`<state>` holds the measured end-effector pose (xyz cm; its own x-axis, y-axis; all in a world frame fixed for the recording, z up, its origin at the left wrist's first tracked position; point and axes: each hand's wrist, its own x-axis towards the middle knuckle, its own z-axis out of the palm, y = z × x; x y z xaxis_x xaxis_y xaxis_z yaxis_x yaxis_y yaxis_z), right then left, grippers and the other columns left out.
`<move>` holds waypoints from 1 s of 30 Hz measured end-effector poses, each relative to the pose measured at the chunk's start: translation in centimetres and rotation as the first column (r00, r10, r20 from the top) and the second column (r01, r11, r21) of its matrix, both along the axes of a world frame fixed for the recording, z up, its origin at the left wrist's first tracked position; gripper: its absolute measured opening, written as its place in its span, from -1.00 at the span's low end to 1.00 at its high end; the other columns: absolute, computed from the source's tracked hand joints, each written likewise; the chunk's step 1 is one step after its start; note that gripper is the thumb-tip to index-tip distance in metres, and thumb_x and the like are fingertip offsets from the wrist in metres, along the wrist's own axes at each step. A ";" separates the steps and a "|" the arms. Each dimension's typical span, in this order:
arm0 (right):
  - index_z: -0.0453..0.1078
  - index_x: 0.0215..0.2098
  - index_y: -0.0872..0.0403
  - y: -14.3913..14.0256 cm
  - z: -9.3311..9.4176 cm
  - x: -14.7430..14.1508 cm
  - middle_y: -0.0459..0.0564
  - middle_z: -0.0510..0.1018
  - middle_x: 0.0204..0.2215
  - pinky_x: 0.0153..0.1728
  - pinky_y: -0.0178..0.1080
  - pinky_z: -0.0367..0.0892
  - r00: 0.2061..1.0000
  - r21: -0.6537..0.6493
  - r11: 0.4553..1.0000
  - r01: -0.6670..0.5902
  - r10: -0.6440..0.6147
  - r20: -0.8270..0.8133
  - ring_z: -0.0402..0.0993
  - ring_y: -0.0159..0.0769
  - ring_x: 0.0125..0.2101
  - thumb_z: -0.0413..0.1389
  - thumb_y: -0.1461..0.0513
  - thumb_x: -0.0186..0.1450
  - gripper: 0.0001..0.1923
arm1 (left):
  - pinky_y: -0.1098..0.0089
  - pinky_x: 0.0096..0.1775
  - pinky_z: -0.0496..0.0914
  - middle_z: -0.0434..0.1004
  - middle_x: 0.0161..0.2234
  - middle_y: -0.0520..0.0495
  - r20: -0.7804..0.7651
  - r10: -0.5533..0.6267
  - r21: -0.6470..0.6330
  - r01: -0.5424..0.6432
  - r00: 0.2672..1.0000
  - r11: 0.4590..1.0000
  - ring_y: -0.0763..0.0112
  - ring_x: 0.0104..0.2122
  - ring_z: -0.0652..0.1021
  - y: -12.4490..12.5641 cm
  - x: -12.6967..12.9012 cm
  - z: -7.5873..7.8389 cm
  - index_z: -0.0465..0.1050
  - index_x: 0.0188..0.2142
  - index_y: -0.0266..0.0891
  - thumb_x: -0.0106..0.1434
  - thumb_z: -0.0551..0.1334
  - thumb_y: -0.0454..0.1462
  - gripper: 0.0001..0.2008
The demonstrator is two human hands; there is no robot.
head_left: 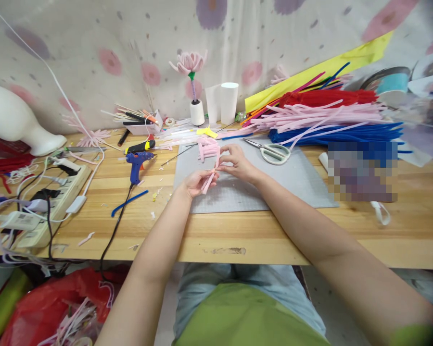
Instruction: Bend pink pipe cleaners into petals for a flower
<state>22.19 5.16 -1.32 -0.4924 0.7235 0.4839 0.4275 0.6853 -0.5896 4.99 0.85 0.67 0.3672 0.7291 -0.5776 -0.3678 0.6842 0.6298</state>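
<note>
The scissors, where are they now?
In the head view, the scissors lie on the grey mat's far right part, just right of the right hand, before the blue pipe cleaners.

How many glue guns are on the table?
1. The blue glue gun stands on the wooden table, left of the grey mat and right of the power strip. Another could be hidden in the clutter behind it.

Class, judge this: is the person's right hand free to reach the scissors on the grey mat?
Probably not at once: the right hand grips the pink pipe cleaner. The scissors lie close, nothing between.
</note>
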 end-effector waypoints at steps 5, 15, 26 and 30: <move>0.45 -0.41 0.04 0.2 -0.2 0.0 0.03 0.48 -0.25 0.04 -0.09 0.01 0.997 -0.009 0.998 -0.066 0.066 0.037 0.20 -0.17 -0.04 0.06 0.02 0.21 -0.72 | 0.62 -0.59 0.41 0.43 -0.55 -0.01 0.098 -0.044 -0.074 0.051 0.994 0.996 0.62 -0.62 0.48 -0.1 -0.1 0.3 0.36 -0.37 -0.37 0.27 0.01 -0.39 -0.82; 0.43 -0.22 0.02 -0.3 2.4 0.3 0.06 0.51 -0.20 0.00 -0.02 -0.07 0.921 0.054 0.998 0.013 -0.033 0.389 0.23 -0.11 -0.04 -0.01 0.10 0.28 -0.75 | 0.63 -0.58 0.39 0.40 -0.56 0.02 0.230 -0.040 -0.146 0.075 0.972 0.987 0.64 -0.63 0.47 1.0 -0.1 -0.2 0.33 -0.37 -0.37 0.31 -0.02 -0.36 -0.80; 0.40 -0.39 0.08 3.1 2.8 1.3 0.01 0.49 -0.35 -0.12 -0.15 0.10 0.958 -0.086 0.993 -0.083 0.103 0.269 0.30 -0.21 -0.22 0.01 0.09 0.23 -0.76 | 0.75 -0.65 0.24 0.36 -0.56 0.05 0.421 -0.039 -0.150 0.112 0.906 0.982 0.72 -0.64 0.41 2.8 1.0 -0.4 0.34 -0.41 -0.32 0.30 0.01 -0.32 -0.79; 0.33 -0.49 0.12 3.1 2.5 1.4 -0.05 0.45 -0.45 -0.25 -0.26 0.17 0.988 -0.214 0.965 -0.150 0.156 0.010 0.30 -0.33 -0.35 0.01 0.07 0.19 -0.72 | 0.74 -0.63 0.25 0.38 -0.55 0.05 0.430 -0.049 -0.082 0.093 0.901 0.992 0.73 -0.63 0.42 2.6 1.7 -0.1 0.36 -0.40 -0.32 0.31 -0.01 -0.33 -0.78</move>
<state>23.60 8.25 1.20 -0.6157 0.7231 0.3130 0.3445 0.6044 -0.7184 6.67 3.44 0.57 0.6431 0.6397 -0.4210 -0.5342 0.7687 0.3519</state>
